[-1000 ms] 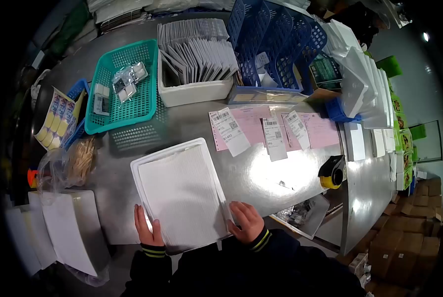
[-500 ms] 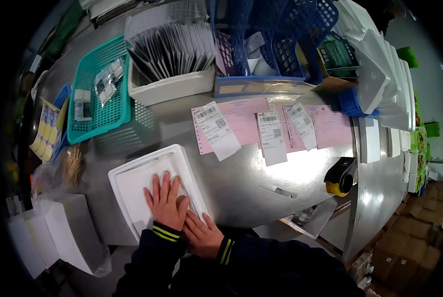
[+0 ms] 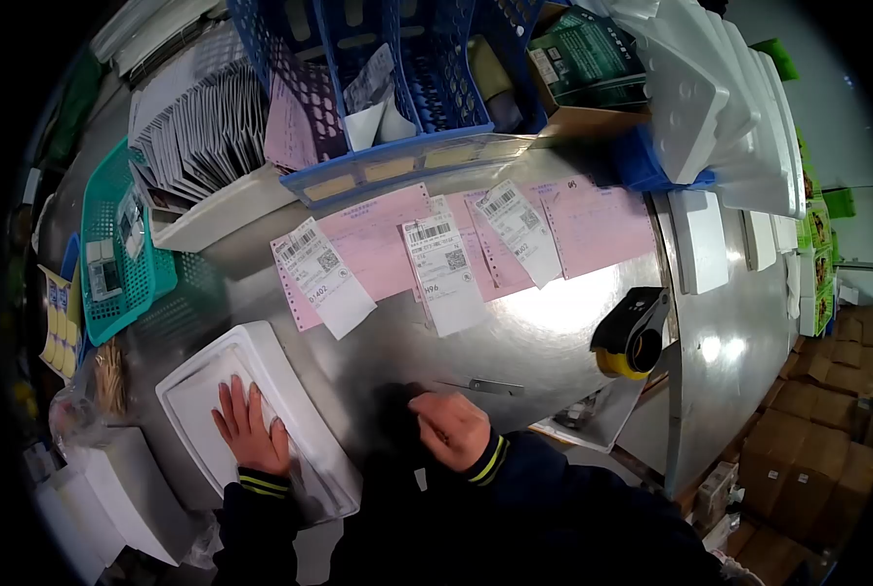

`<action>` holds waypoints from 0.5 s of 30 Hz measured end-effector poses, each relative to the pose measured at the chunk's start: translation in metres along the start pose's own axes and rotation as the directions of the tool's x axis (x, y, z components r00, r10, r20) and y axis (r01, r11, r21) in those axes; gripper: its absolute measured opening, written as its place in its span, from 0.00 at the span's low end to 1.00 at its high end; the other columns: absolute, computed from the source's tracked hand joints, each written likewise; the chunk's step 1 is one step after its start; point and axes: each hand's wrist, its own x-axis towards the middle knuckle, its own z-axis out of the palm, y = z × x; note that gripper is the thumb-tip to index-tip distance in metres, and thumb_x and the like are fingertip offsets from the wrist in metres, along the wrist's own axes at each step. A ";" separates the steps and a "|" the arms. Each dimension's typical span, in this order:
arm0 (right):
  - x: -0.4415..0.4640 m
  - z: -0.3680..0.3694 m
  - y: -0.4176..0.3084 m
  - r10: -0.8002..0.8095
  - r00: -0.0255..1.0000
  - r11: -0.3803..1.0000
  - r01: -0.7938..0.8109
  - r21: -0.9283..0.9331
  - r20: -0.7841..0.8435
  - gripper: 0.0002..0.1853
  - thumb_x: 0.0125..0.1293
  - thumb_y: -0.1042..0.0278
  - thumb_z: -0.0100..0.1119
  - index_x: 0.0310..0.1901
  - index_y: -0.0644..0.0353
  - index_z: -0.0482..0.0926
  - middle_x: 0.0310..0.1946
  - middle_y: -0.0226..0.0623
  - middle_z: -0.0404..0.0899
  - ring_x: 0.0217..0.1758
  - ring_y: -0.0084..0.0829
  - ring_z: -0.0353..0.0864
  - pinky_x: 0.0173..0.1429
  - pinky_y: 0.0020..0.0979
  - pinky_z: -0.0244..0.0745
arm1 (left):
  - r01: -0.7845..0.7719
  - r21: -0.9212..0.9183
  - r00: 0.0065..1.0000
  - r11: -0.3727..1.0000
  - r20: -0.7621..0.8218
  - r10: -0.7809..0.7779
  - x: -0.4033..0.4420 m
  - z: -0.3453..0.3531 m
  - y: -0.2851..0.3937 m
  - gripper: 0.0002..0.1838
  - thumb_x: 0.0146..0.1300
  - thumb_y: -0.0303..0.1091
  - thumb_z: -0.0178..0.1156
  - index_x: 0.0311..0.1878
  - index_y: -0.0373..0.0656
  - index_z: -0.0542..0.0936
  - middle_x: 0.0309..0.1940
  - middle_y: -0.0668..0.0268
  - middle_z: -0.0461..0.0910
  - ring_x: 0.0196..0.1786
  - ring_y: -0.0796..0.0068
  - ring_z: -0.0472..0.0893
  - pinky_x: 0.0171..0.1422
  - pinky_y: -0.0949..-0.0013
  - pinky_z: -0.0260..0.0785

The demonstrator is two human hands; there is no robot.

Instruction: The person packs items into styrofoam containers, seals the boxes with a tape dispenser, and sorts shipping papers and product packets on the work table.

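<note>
A white foam box (image 3: 319,415) stands at the lower left of the steel table, with a white sheet (image 3: 202,410) lying inside. My left hand (image 3: 249,435) rests flat on that sheet, fingers spread. At the table's near edge, right of the box, my right hand (image 3: 453,430) is held with curled fingers. What those fingers hold, if anything, is hidden. Just beyond it lies a slim metal knife (image 3: 495,387). Farther right stands a black and yellow tape dispenser (image 3: 632,337).
Pink forms (image 3: 602,234) with white shipping labels (image 3: 444,278) cross the table. Behind are a blue divided rack (image 3: 397,161), a foam box of grey envelopes (image 3: 227,210) and a green basket (image 3: 114,322). White foam lids (image 3: 695,107) stack at right; brown cartons (image 3: 798,459) stand beyond.
My right hand has left the box's edge and my left hand, moving right toward the knife, its fingers now curled. My left hand stays on the sheet. The view has shifted right.
</note>
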 end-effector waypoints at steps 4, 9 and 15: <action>0.016 -0.024 0.035 0.164 0.976 0.968 -0.187 -0.166 -0.146 0.15 0.49 0.73 0.61 0.41 0.61 0.75 0.36 0.38 0.76 0.37 0.38 0.75 0.40 0.32 0.72 | -0.007 -0.004 1.000 1.000 -0.020 0.007 0.000 0.002 0.001 0.28 0.60 0.43 0.40 0.63 0.45 0.58 0.66 0.54 0.52 0.68 0.48 0.50 0.67 0.43 0.34; 0.038 -0.038 0.064 0.305 0.934 0.886 -0.350 -0.304 -0.186 0.28 0.48 0.64 0.64 0.52 0.60 0.67 0.41 0.40 0.71 0.43 0.40 0.70 0.45 0.35 0.70 | -0.001 -0.007 1.000 1.000 0.009 0.001 0.001 -0.002 0.004 0.28 0.60 0.41 0.41 0.64 0.45 0.57 0.67 0.54 0.51 0.69 0.50 0.48 0.68 0.46 0.32; 0.070 -0.031 0.070 0.356 0.906 0.803 -0.422 -0.421 -0.229 0.39 0.41 0.63 0.70 0.56 0.61 0.61 0.42 0.45 0.68 0.42 0.45 0.70 0.43 0.39 0.70 | -0.009 -0.023 1.000 1.000 -0.022 0.008 0.002 -0.003 0.005 0.29 0.58 0.40 0.42 0.65 0.44 0.57 0.67 0.55 0.52 0.69 0.52 0.49 0.69 0.49 0.32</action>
